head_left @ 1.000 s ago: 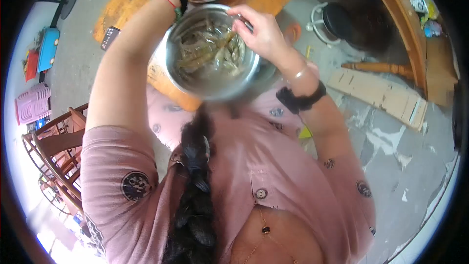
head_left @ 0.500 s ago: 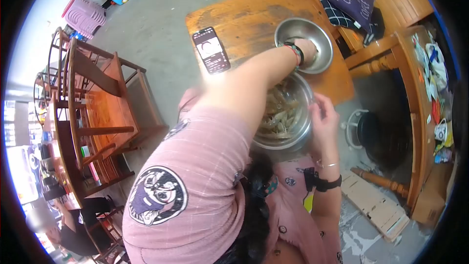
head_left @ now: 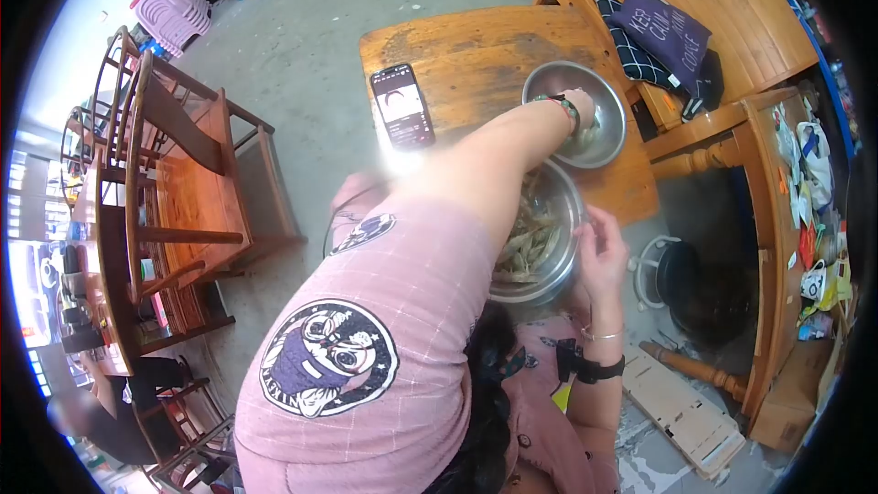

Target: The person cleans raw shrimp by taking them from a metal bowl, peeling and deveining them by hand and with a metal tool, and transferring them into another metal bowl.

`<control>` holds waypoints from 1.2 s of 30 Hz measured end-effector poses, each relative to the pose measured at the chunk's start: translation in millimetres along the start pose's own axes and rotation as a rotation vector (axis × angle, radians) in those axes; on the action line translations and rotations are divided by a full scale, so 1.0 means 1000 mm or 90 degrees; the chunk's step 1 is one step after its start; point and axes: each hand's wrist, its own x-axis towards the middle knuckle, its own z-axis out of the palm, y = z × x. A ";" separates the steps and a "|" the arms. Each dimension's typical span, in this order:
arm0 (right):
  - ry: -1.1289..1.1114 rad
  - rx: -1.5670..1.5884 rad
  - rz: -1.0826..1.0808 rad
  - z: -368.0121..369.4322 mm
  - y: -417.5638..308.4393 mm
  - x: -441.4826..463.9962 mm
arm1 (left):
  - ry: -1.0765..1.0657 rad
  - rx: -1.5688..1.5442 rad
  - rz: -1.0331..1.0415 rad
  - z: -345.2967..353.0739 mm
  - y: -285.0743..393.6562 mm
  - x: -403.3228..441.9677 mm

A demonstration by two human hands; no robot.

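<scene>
Two metal bowls are right of centre in the head view. The left hand is inside the upper bowl; what its fingers hold, I cannot tell. The right hand, with fingers curled narrow, is at the rim of the lower bowl, where the shrimp lie; its grip is also unclear. Since one second ago the view has turned, but both hands remain at their bowls, so the work seems uninterrupted.
</scene>
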 end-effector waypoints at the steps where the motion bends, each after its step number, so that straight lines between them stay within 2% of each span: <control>1: 0.003 0.001 -0.006 0.000 0.001 0.000 | 0.003 -0.021 -0.012 0.001 0.000 0.001; 6: 0.005 -0.023 -0.023 0.002 0.004 -0.001 | -0.039 -0.039 -0.066 -0.005 0.005 -0.011; 8: -0.002 -0.008 -0.009 0.003 0.006 -0.003 | 0.110 0.065 -0.166 0.003 0.009 -0.013; 9: -0.001 -0.009 -0.009 0.003 0.005 -0.004 | 0.110 0.065 -0.165 0.003 0.009 -0.010; 11: 0.001 -0.003 0.000 0.003 0.003 -0.005 | 0.031 0.188 -0.177 -0.008 0.007 -0.010; 15: 0.001 -0.016 0.000 0.002 0.004 -0.006 | -0.043 0.146 -0.083 -0.005 -0.006 -0.006; 19: -0.005 -0.023 -0.019 0.004 0.004 -0.007 | -0.086 0.179 -0.074 0.004 -0.008 -0.003; 22: -0.007 -0.009 -0.012 0.006 0.006 -0.008 | -0.025 0.194 -0.011 0.005 -0.011 -0.006; 25: -0.004 -0.028 0.007 0.005 -0.005 -0.014 | 0.095 0.091 0.036 0.000 -0.017 -0.019; 28: -0.002 -0.046 0.006 0.006 0.005 -0.012 | 0.134 0.059 -0.010 0.004 -0.022 -0.023; 29: -0.004 -0.039 0.002 0.006 -0.002 -0.012 | 0.111 0.059 -0.004 -0.015 -0.016 -0.044; 32: -0.008 -0.020 -0.034 0.005 -0.001 -0.011 | 0.170 0.051 -0.006 0.013 -0.029 -0.018; 35: 0.001 0.000 -0.036 0.004 -0.005 -0.009 | 0.159 0.081 -0.028 0.011 -0.026 -0.011; 36: 0.001 0.000 -0.023 0.003 -0.007 -0.010 | 0.096 0.113 -0.066 0.012 -0.024 -0.002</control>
